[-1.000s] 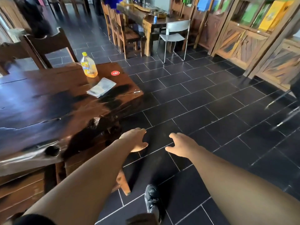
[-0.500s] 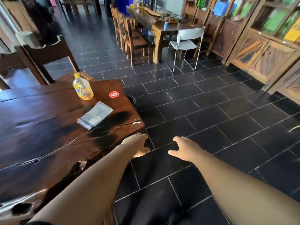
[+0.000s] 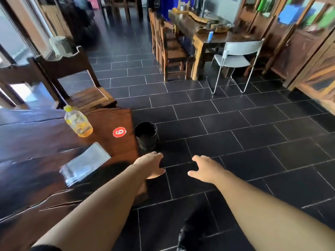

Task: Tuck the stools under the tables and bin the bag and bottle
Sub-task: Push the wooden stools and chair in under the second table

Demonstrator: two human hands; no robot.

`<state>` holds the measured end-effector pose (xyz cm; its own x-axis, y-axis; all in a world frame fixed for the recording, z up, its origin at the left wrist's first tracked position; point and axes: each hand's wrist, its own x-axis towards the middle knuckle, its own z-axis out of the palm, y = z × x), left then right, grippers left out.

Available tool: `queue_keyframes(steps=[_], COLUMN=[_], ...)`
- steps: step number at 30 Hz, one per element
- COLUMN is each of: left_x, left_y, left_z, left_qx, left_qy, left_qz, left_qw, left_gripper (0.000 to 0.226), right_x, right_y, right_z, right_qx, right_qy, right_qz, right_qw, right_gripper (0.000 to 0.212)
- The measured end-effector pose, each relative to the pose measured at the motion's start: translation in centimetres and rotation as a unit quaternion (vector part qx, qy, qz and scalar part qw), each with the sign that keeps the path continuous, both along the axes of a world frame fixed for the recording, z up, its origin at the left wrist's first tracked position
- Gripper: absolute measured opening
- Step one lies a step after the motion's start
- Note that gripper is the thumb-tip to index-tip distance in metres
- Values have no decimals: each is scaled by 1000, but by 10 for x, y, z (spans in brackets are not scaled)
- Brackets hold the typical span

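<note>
A clear bottle (image 3: pixel 78 123) with a yellow cap and some orange liquid stands on the dark wooden table (image 3: pixel 27 145) near its far right corner. A flat clear plastic bag (image 3: pixel 85 163) lies on the table nearer to me. A small black bin (image 3: pixel 146 135) stands on the floor just beyond the table's right edge. My left hand (image 3: pixel 151 165) hovers past that edge, fingers loosely apart, holding nothing. My right hand (image 3: pixel 204 168) is over the floor tiles beside it, also open and empty.
A wooden chair (image 3: pixel 81 82) stands at the table's far end. Further back are another wooden table (image 3: pixel 208 36) with wooden chairs (image 3: pixel 170 49) and a white metal chair (image 3: pixel 235 58). Wooden cabinets (image 3: pixel 311 57) line the right wall. A red number sticker (image 3: pixel 119 132) marks the table.
The view has moved forward along the table and tilted up. The black bin has come into sight beside the table corner. Both hands stay empty and stretched forward.
</note>
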<state>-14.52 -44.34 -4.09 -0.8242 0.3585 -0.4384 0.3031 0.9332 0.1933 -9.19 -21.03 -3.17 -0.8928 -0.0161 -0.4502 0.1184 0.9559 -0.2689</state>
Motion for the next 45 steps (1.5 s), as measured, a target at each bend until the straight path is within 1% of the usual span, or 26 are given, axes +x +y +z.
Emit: queue_keyframes(steps=[2, 6, 8, 14, 19, 24, 29, 35, 42, 45], left_x=[-33, -98, -130, -225, -329, -436, -525, -629, -763, -816], left_y=[20, 45, 51, 59, 60, 52, 37, 20, 26, 36], left_z=[3, 8, 10, -2, -17, -18, -6, -11, -18, -9], left_qx=[-7, 27, 27, 18, 23, 29, 25, 10, 18, 18], left_qy=[0, -7, -3, 16, 17, 14, 26, 27, 33, 27], left_qz=[11, 60, 76, 95, 115, 153, 182, 233, 305, 328], left_qw=[1000, 998, 997, 995, 993, 988, 983, 972, 952, 944], left_gripper=[61, 68, 69, 61, 60, 52, 56, 58, 59, 61], right_x=[-37, -111, -146, -266, -391, -515, -626, -757, -922, -990], right_y=[19, 49, 61, 77, 73, 54, 38, 21, 21, 21], right_z=[4, 12, 14, 10, 0, 1, 8, 1, -8, -5], right_qx=[4, 4, 1, 11, 23, 34, 24, 12, 3, -5], right_qy=[-3, 1, -1, 3, 2, -3, 1, 11, 6, -5], right_qz=[16, 35, 43, 90, 137, 187, 223, 263, 310, 332], right_qw=[1000, 999, 999, 996, 990, 982, 974, 965, 951, 943], right_gripper=[61, 60, 59, 60, 61, 65, 65, 66, 62, 63])
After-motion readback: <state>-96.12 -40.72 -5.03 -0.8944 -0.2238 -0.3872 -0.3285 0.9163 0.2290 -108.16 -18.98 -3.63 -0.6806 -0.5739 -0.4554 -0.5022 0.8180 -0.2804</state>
